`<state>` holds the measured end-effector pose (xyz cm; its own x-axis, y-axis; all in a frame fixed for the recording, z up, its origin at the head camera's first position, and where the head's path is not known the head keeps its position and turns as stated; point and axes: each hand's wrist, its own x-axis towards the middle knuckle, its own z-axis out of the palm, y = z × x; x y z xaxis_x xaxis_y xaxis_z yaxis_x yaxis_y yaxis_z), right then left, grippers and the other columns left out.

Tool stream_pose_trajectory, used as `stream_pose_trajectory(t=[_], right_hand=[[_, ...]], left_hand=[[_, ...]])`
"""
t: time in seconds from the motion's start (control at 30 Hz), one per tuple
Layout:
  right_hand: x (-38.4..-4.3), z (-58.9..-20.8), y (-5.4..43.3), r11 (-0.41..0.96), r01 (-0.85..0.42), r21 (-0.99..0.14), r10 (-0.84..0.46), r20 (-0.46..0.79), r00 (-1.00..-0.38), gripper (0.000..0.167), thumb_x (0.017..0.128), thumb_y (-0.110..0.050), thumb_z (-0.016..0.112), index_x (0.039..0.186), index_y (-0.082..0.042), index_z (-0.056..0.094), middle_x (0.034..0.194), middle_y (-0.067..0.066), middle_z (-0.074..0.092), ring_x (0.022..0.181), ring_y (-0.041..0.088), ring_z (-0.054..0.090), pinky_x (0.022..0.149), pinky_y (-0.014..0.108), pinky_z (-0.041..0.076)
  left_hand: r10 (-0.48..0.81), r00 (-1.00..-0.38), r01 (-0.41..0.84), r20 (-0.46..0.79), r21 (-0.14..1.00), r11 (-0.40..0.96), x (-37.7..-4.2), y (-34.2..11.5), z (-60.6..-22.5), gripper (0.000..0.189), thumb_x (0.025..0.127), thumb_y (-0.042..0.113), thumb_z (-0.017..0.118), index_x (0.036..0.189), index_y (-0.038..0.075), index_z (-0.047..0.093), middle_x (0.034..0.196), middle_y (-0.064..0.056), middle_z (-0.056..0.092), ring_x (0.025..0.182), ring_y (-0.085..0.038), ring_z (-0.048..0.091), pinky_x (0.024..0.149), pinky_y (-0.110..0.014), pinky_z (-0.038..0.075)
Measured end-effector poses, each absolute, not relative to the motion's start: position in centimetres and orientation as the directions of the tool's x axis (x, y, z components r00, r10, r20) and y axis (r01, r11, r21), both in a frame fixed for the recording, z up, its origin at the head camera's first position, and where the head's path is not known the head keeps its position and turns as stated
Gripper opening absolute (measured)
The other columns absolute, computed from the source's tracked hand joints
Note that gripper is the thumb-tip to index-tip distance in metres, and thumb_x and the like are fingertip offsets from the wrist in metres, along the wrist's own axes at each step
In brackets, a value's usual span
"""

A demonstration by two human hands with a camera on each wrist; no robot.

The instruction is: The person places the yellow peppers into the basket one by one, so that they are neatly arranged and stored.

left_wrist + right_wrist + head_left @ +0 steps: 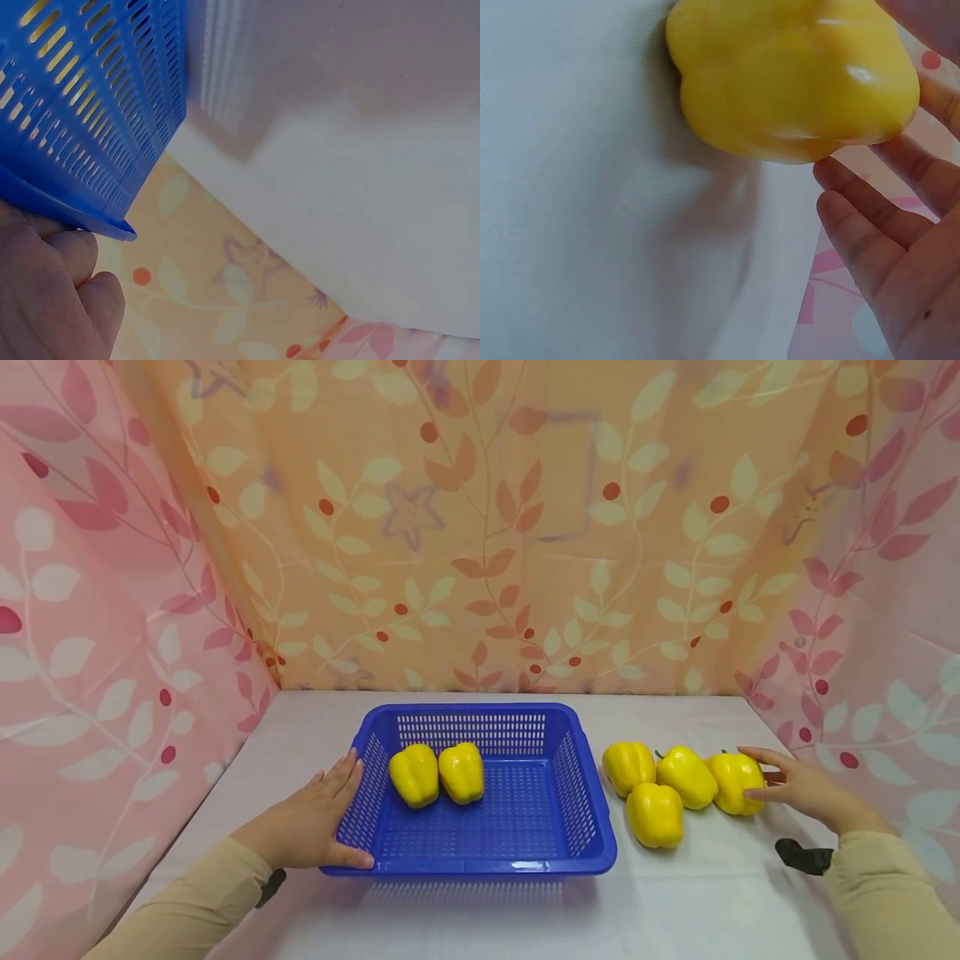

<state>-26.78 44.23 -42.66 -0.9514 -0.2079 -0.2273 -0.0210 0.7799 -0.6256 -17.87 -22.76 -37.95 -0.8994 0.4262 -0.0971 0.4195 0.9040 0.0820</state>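
In the head view my left hand (pixel 311 818) rests on the left rim of a blue plastic basket (pixel 480 866), fingers along the side and thumb over the front corner. Inside its left half lie two yellow bell peppers, a left one (pixel 414 775) and a right one (pixel 461 772). On the right, my right hand (pixel 813 789) holds the rightmost yellow bell pepper (pixel 731 783), thumb in front and fingers behind. The right wrist view shows that pepper (pixel 787 82) close up, some fingertips (pixel 836 206) just off its surface.
Left of the held pepper are three more yellow bell peppers, one at the back (pixel 628 767), one in the middle (pixel 686 777) and one in front (pixel 655 816). A white cloth (pixel 675 910) covers the table. Leaf-patterned curtains (pixel 480 568) enclose the back and both sides.
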Motion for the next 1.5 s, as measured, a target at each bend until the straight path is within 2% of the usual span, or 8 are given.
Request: stream_pose_trajectory(t=[0.2, 0.37, 0.77, 1.0, 1.5], right_hand=[[-26.7, -43.1, 44.2, 0.76, -0.017, -0.65, -0.214, -0.226, -0.95, 0.089, 0.08, -0.035, 0.068, 0.145, -0.006, 0.015, 0.14, 0.034, 0.017, 0.115, 0.056, 0.031, 0.078, 0.066, 0.039], [-26.6, -43.5, 44.2, 0.756, 0.01, -0.654, -0.193, -0.238, -0.952, 0.099, 0.076, -0.038, 0.071, 0.147, -0.009, 0.007, 0.141, 0.034, 0.011, 0.115, 0.058, 0.027, 0.081, 0.068, 0.036], [-26.6, -44.0, 44.3, 0.767, 0.001, -0.642, -0.198, -0.239, -0.951, 0.108, 0.074, -0.037, 0.073, 0.147, -0.012, -0.003, 0.141, 0.036, 0.007, 0.112, 0.057, 0.029, 0.078, 0.069, 0.036], [-26.4, -43.9, 44.1, 0.773, -0.015, -0.634, -0.198, -0.218, -0.956, 0.107, 0.074, -0.036, 0.073, 0.147, -0.011, -0.002, 0.139, 0.036, 0.009, 0.111, 0.056, 0.031, 0.074, 0.067, 0.039], [-26.8, -44.2, 44.1, 0.784, -0.055, -0.618, -0.212, -0.182, -0.96, 0.108, 0.071, -0.034, 0.076, 0.147, -0.008, 0.003, 0.139, 0.035, 0.014, 0.109, 0.055, 0.035, 0.073, 0.063, 0.043]], left_hand=[[0.425, -0.9, 0.417, -0.099, 0.089, 0.904, -17.8, -22.7, -37.9, 0.129, 0.058, 0.086, 0.044, 0.143, -0.007, 0.013, 0.15, -0.024, 0.004, 0.138, -0.038, 0.009, 0.107, -0.055, 0.015], [0.428, -0.898, 0.421, -0.098, 0.089, 0.903, -17.8, -22.7, -37.9, 0.129, 0.058, 0.086, 0.044, 0.143, -0.007, 0.013, 0.15, -0.024, 0.004, 0.138, -0.038, 0.009, 0.107, -0.055, 0.015], [0.436, -0.895, 0.429, -0.095, 0.091, 0.899, -17.8, -22.7, -37.9, 0.129, 0.059, 0.086, 0.043, 0.143, -0.007, 0.013, 0.15, -0.024, 0.004, 0.137, -0.038, 0.01, 0.107, -0.055, 0.015], [0.427, -0.899, 0.418, -0.1, 0.095, 0.903, -17.8, -22.7, -37.9, 0.129, 0.059, 0.085, 0.046, 0.143, -0.007, 0.013, 0.15, -0.024, 0.005, 0.137, -0.038, 0.011, 0.107, -0.055, 0.015], [0.439, -0.894, 0.431, -0.09, 0.088, 0.898, -17.8, -22.7, -38.0, 0.129, 0.059, 0.086, 0.043, 0.143, -0.007, 0.013, 0.15, -0.024, 0.005, 0.137, -0.039, 0.011, 0.107, -0.055, 0.015]])
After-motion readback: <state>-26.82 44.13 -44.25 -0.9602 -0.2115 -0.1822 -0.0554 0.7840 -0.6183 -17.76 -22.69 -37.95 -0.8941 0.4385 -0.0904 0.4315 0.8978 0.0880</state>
